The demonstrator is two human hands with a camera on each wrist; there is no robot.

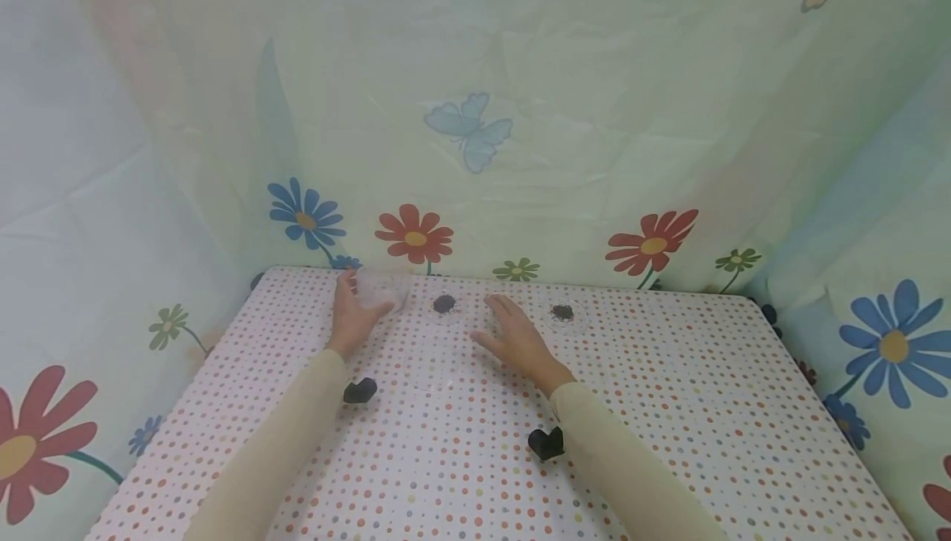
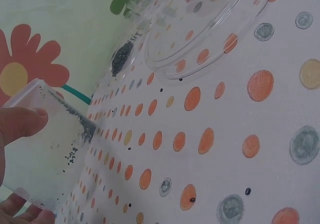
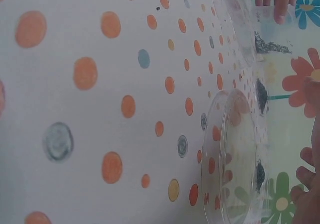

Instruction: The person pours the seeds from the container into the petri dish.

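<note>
A clear, straight-edged plastic container (image 2: 42, 156) is showing a smooth, cloudy wall, while a clear, round, plastic-looking dish (image 2: 207, 34) is gleaming along its glossy rim. A mound of black grains (image 1: 444, 304) is looking rough and matt. A white, dot-printed table covering (image 1: 446, 467) is appearing smooth, a pale, flower-printed sheet (image 1: 565, 54) is creasing with faint sheen, and beige cloth sleeves (image 1: 631, 458) are looking matt.

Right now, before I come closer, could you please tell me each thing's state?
Clear straight-edged plastic container: held by the left hand, dark grains inside.
Right hand: fingers extended, holding nothing visible.
Left dark grain heap: mounded.
Right dark grain heap: mounded, apart from the left one.
Clear round plastic dish or lid: flat on the dotted white tabletop.
Loose black grains: scattered on the tabletop.
</note>
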